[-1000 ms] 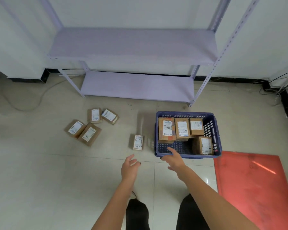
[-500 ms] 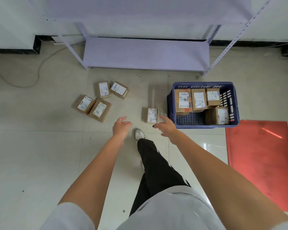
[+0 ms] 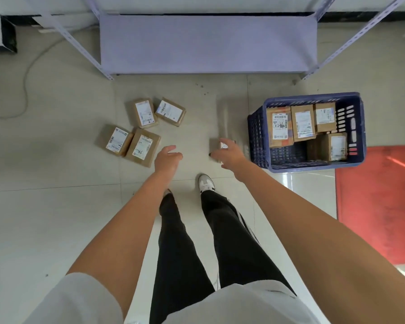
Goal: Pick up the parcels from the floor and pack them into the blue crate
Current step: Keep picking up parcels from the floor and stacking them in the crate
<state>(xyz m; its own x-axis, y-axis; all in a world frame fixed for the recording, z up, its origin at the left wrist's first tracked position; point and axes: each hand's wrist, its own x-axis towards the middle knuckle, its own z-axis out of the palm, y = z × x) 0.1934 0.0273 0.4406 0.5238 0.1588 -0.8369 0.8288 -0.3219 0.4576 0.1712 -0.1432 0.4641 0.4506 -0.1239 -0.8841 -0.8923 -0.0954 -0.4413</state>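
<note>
Four boxy cardboard parcels (image 3: 142, 129) floor | both hands spread: left hand (image 3: 167, 158), right hand (image 3: 229, 154)

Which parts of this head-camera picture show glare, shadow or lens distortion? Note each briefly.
Head view: window glare on the glossy floor tile beside the blue crate; a bright streak on the red mat; soft shadow left of the four floor parcels; the shelf uprights splay outward from wide-angle distortion; the right hand hides most of one small parcel.
</note>
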